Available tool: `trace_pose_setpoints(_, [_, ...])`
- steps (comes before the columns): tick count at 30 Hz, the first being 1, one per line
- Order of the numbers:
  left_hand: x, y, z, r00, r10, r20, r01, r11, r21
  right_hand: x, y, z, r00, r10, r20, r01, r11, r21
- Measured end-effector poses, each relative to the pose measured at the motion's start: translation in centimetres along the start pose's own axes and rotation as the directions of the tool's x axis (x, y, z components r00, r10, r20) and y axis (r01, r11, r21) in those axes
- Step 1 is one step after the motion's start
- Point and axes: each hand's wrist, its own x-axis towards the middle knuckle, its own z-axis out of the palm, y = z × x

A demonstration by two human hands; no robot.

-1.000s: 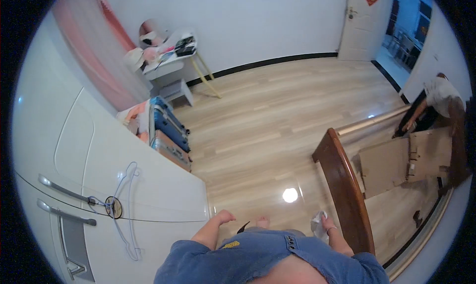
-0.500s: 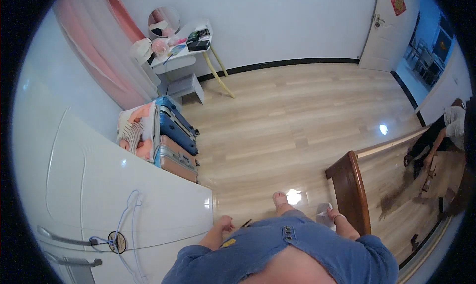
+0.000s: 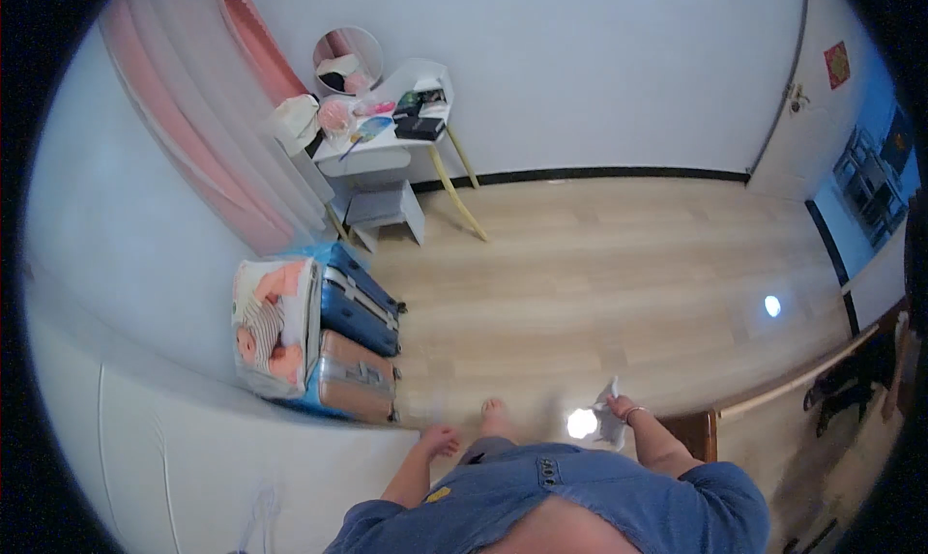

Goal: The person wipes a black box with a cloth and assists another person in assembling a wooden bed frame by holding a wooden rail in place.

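Note:
My right hand (image 3: 622,407) is closed on a limp, whitish-grey cloth (image 3: 607,426) that hangs down beside my leg, with one corner sticking up above the fingers. A bracelet circles that wrist. My left hand (image 3: 443,442) hangs low in front of my hip, its fingers loosely bent and apart, with nothing seen in it. Nearest to it is the end of the white wardrobe (image 3: 319,457). Just right of my right forearm stands a brown wooden bed-frame post (image 3: 698,436).
Left ahead, a pink suitcase (image 3: 356,375), a blue suitcase (image 3: 360,312) and a clear bag of clothes (image 3: 275,327) stand by the wall. Beyond are a white dressing table (image 3: 387,158) and grey stool (image 3: 385,211). Another person's dark-clothed legs (image 3: 855,380) show right, near an open door (image 3: 807,100).
The view has shifted forward, bringing the suitcases and dressing table lower. My right hand has moved ahead with the cloth, past the bed post. The wardrobe handles have left the view.

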Motion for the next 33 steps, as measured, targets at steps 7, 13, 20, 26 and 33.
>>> trace_pose_setpoints(7, [6.2,6.7,-12.2,0.944,-0.307,-0.119,0.317,0.945,0.077,11.8,-10.8,-1.8,0.995,0.080,0.059,-0.086,0.989,0.124])
trace_pose_setpoints(13, [17.1,19.3,-21.3,0.978,-0.171,-0.119,0.194,0.957,0.214,18.6,-20.6,-6.1,0.999,0.034,-0.016,-0.026,0.935,0.354])
trace_pose_setpoints(20, [26.6,40.9,-20.4,0.870,0.372,-0.324,-0.237,0.891,0.388,21.9,-36.3,-18.6,0.996,-0.094,-0.004,0.091,0.958,0.270])
trace_pose_setpoints(26, [30.8,59.8,-20.7,0.777,0.475,-0.413,-0.469,0.875,0.122,33.3,-48.0,-29.2,0.928,-0.326,-0.182,0.370,0.865,0.338])
trace_pose_setpoints(33, [36.9,68.9,-25.7,0.738,0.390,-0.551,-0.524,0.845,-0.104,40.4,-68.8,-37.0,0.841,-0.508,-0.186,0.536,0.829,0.160])
